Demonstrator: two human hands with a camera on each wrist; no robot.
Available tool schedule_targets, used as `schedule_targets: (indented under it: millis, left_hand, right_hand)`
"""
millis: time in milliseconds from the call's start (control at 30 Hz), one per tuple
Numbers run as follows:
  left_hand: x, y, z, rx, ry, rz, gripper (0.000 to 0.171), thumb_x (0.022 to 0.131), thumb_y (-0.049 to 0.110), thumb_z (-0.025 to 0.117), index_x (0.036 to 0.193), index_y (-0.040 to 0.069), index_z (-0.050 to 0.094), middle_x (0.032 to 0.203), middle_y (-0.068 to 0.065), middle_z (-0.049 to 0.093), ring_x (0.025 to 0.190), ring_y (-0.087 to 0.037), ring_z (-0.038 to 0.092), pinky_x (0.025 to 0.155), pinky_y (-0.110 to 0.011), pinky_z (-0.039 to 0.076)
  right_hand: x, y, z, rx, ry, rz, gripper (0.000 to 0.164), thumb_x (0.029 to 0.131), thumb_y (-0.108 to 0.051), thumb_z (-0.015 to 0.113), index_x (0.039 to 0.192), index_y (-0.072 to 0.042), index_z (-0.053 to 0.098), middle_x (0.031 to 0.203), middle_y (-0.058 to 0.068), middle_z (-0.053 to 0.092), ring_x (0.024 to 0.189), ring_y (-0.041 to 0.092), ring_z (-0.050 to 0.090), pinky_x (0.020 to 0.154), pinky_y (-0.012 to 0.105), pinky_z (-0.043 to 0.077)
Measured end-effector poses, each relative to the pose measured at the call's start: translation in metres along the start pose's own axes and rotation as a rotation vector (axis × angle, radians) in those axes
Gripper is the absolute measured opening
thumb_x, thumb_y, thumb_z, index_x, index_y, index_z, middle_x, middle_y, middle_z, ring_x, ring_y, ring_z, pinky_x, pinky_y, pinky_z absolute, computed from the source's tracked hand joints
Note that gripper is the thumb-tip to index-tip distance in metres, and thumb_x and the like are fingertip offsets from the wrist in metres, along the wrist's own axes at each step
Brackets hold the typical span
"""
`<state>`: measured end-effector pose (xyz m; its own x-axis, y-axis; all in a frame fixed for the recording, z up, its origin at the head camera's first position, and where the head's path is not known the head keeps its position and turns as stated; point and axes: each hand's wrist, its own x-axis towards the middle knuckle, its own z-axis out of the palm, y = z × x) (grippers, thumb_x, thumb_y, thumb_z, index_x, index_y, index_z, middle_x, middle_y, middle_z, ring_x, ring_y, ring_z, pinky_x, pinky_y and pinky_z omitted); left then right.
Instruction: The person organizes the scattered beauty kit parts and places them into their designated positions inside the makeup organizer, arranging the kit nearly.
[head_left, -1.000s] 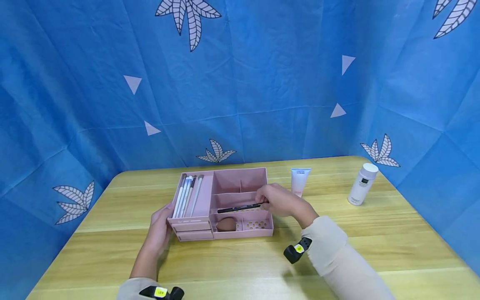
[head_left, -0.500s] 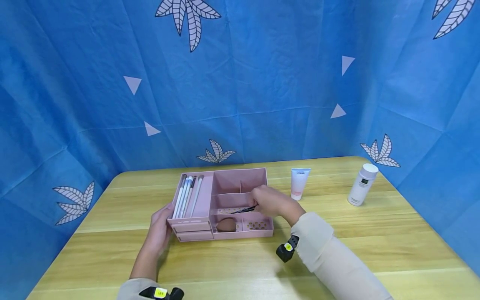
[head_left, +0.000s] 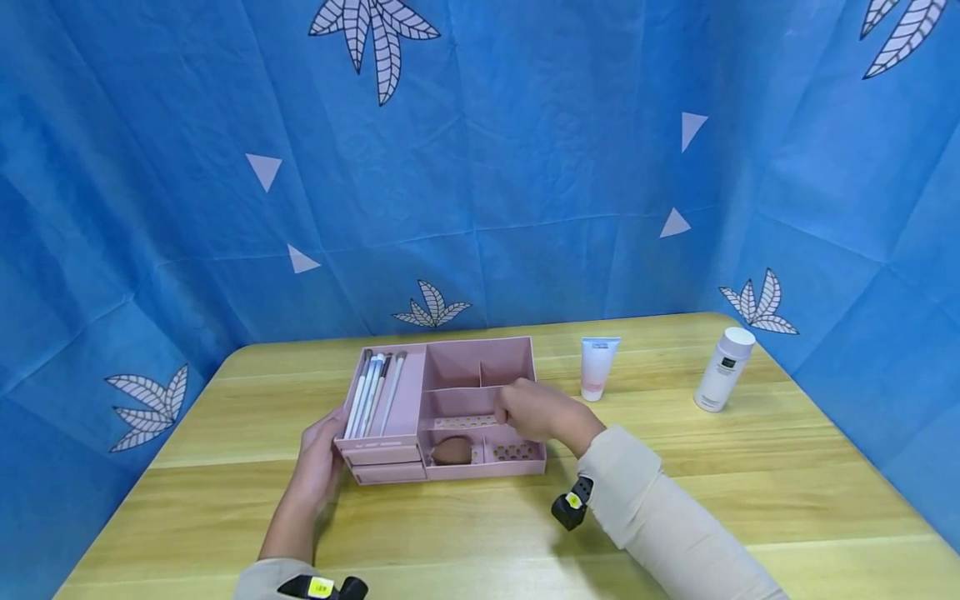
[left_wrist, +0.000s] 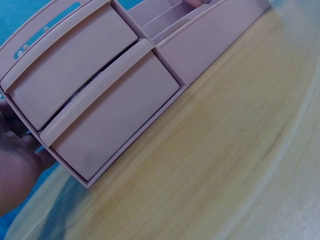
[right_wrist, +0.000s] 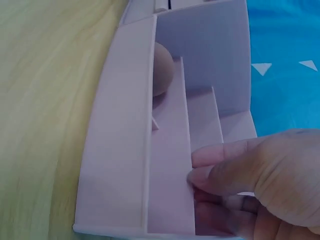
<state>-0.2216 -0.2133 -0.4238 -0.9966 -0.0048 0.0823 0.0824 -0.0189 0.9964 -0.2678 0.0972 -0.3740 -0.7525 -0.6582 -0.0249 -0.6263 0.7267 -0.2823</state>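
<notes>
A pink makeup organizer (head_left: 408, 421) stands on the wooden table. Against its left side rests my left hand (head_left: 318, 450); the fingers (left_wrist: 45, 157) touch the side wall, partly hidden behind it. My right hand (head_left: 543, 410) reaches into the middle compartment with curled fingers, the thumb (right_wrist: 201, 178) beside a divider edge. The black pencil seen earlier is out of sight, so whether that hand holds it cannot be told. A brown makeup sponge (head_left: 452, 450) lies in the front compartment. Several makeup brushes (head_left: 372, 392) lie in the left section.
Right of the organizer stands a white and pink tube (head_left: 597, 367). Farther right is a white bottle (head_left: 724, 369). Two shut drawers (left_wrist: 115, 112) form the organizer's front left. A blue patterned cloth (head_left: 480, 167) hangs behind the table (head_left: 465, 542).
My right hand has moved left and down into the middle compartment. The black pencil in it tilted, shortened in view, then vanished behind the hand. My left hand stays against the organizer.
</notes>
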Motion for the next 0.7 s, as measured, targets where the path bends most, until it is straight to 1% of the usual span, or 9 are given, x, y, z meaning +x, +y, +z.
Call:
schedule_targets:
  millis: [100, 167, 267, 300, 367, 467, 533, 600, 700]
  left_hand:
    - [0.000, -0.001, 0.000, -0.014, -0.001, 0.005, 0.051, 0.102, 0.025, 0.032, 0.138, -0.011, 0.035, 0.124, -0.003, 0.057, 0.106, 0.002, 0.055, 0.095, -0.016, 0.044]
    - [0.000, -0.001, 0.000, -0.025, -0.002, 0.008, 0.051, 0.102, 0.024, 0.032, 0.137, -0.013, 0.034, 0.113, 0.008, 0.060, 0.105, 0.001, 0.056, 0.094, -0.016, 0.045]
    - [-0.001, -0.001, 0.000, -0.029, 0.002, 0.005, 0.050, 0.102, 0.023, 0.031, 0.136, -0.013, 0.035, 0.105, 0.016, 0.062, 0.104, 0.000, 0.056, 0.094, -0.015, 0.045]
    - [-0.001, 0.000, 0.000, -0.026, 0.002, 0.003, 0.050, 0.102, 0.022, 0.031, 0.136, -0.013, 0.036, 0.105, 0.016, 0.062, 0.104, 0.001, 0.056, 0.094, -0.015, 0.045]
    - [-0.001, 0.000, 0.001, -0.021, 0.007, -0.002, 0.049, 0.102, 0.023, 0.032, 0.137, -0.012, 0.036, 0.106, 0.016, 0.061, 0.105, 0.001, 0.055, 0.094, -0.014, 0.044]
    - [-0.001, 0.000, 0.001, -0.015, 0.012, -0.005, 0.051, 0.102, 0.025, 0.032, 0.137, -0.012, 0.036, 0.107, 0.014, 0.060, 0.105, 0.002, 0.055, 0.094, -0.014, 0.044]
    - [0.000, 0.000, 0.001, -0.014, 0.017, -0.010, 0.051, 0.102, 0.026, 0.033, 0.137, -0.012, 0.036, 0.108, 0.013, 0.060, 0.105, 0.002, 0.055, 0.094, -0.014, 0.044]
    - [0.000, 0.001, 0.001, -0.006, 0.018, -0.011, 0.052, 0.102, 0.027, 0.033, 0.137, -0.012, 0.036, 0.110, 0.010, 0.059, 0.105, 0.002, 0.055, 0.094, -0.014, 0.045]
    - [0.000, 0.001, 0.001, 0.001, 0.021, -0.016, 0.051, 0.102, 0.027, 0.032, 0.136, -0.011, 0.038, 0.114, 0.005, 0.058, 0.105, 0.002, 0.055, 0.094, -0.014, 0.045]
  right_hand:
    - [-0.001, 0.000, 0.001, 0.016, 0.014, -0.033, 0.042, 0.074, 0.016, 0.043, 0.053, -0.016, 0.026, 0.055, -0.006, 0.013, 0.053, 0.009, 0.015, 0.047, 0.020, 0.015]
    - [-0.002, 0.000, 0.001, 0.018, 0.029, -0.054, 0.042, 0.074, 0.017, 0.044, 0.054, -0.016, 0.026, 0.056, -0.007, 0.012, 0.053, 0.009, 0.014, 0.048, 0.020, 0.015]
    - [-0.003, 0.000, 0.002, 0.040, 0.056, -0.068, 0.040, 0.075, 0.016, 0.045, 0.054, -0.014, 0.031, 0.055, -0.007, 0.015, 0.052, 0.008, 0.017, 0.047, 0.020, 0.016]
    - [-0.003, 0.001, 0.002, 0.047, 0.059, -0.063, 0.038, 0.075, 0.016, 0.046, 0.054, -0.013, 0.034, 0.055, -0.007, 0.017, 0.052, 0.008, 0.018, 0.047, 0.019, 0.018]
    - [-0.004, 0.002, 0.003, 0.068, 0.082, -0.061, 0.031, 0.077, 0.014, 0.047, 0.056, -0.008, 0.045, 0.055, -0.006, 0.024, 0.052, 0.008, 0.025, 0.047, 0.019, 0.023]
    - [-0.006, 0.004, 0.003, 0.087, 0.134, -0.059, 0.022, 0.079, 0.011, 0.051, 0.069, -0.004, 0.064, 0.061, -0.005, 0.047, 0.058, 0.006, 0.040, 0.052, 0.018, 0.038]
    - [-0.007, 0.006, 0.002, 0.112, 0.156, -0.072, 0.018, 0.079, 0.010, 0.052, 0.072, 0.000, 0.065, 0.065, 0.000, 0.052, 0.062, 0.008, 0.043, 0.055, 0.021, 0.041]
    - [-0.009, 0.008, 0.000, 0.143, 0.177, -0.076, 0.016, 0.080, 0.009, 0.054, 0.076, -0.001, 0.065, 0.071, 0.001, 0.056, 0.066, 0.009, 0.047, 0.059, 0.021, 0.045]
    - [-0.012, 0.012, -0.004, 0.202, 0.201, -0.061, 0.014, 0.082, 0.008, 0.054, 0.079, 0.000, 0.065, 0.073, 0.002, 0.057, 0.068, 0.010, 0.050, 0.062, 0.023, 0.046]
